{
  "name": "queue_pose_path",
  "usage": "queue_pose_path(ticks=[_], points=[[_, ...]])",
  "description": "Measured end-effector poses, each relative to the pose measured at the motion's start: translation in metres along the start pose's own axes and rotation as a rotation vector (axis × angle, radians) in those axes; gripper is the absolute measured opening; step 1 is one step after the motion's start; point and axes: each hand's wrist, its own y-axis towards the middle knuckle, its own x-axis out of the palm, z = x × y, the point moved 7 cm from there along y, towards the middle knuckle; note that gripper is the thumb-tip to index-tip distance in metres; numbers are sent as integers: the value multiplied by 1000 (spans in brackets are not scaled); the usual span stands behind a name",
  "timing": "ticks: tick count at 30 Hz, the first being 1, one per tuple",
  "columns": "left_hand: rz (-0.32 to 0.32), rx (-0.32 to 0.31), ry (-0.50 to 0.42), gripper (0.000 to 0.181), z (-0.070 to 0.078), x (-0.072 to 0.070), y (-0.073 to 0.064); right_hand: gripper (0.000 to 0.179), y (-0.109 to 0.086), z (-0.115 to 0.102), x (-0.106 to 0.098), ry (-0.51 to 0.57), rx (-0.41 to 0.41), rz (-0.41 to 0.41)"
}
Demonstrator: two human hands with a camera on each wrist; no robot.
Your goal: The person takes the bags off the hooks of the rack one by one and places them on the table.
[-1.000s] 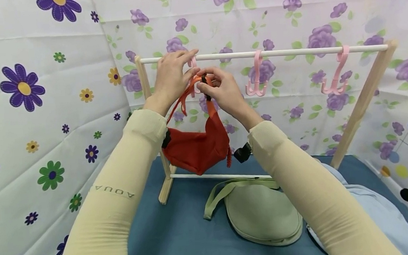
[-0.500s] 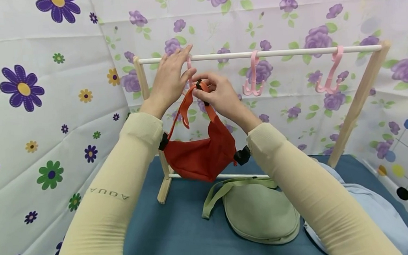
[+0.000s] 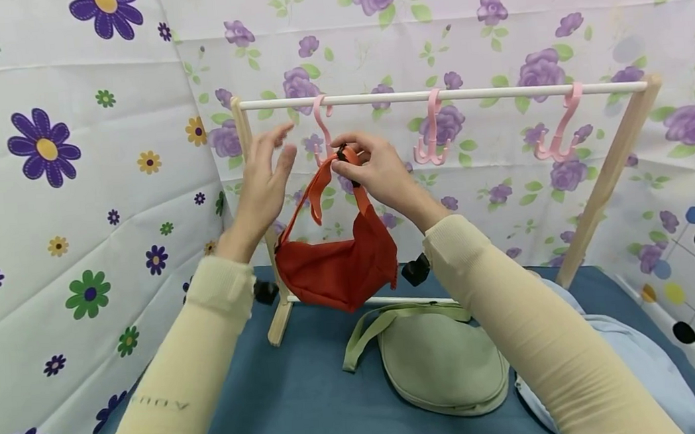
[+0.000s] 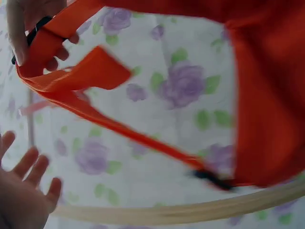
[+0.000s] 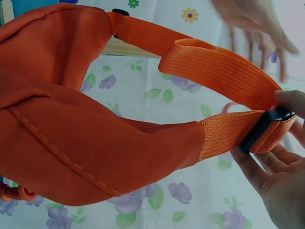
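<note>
A red-orange waist bag (image 3: 342,271) hangs in the air by its orange strap (image 3: 317,195). My right hand (image 3: 375,166) pinches the top of that strap at the black buckle (image 5: 267,129), just below the leftmost pink hook (image 3: 320,121). Whether the strap touches the hook is hidden behind the fingers. My left hand (image 3: 262,186) is held up to the left of the strap, apart from it, fingers spread and holding nothing. In the left wrist view a loose strap end (image 4: 102,69) sticks out near the buckle.
A wooden rack with a white rod (image 3: 375,98) bears the hook and two more pink hooks, the middle one (image 3: 432,130) and the right one (image 3: 561,128). On the blue cloth (image 3: 312,401) lie a green bag (image 3: 445,365) and a light blue bag (image 3: 630,358).
My left hand has come off the rod and hook, moving down and to the left. My right hand, still pinching the strap, has moved only slightly.
</note>
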Motion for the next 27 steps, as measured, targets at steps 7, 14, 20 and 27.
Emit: queue_pose_path(ticks=[7,14,20,27], points=[[-242,-159,-76,102,-41,29,-70,36,-5,2,1,-22,-18,-9],[-362,-347,-92,81,-86,39,-113,37,-8,1,2,-23,-20,-13],[-406,-406,-278,67,-108,39,-126,35,-12,4,-9,-15,-5,33],[-395,-482,-382,52,-108,26,-125,39,-27,30,-21,-25,51,-5]])
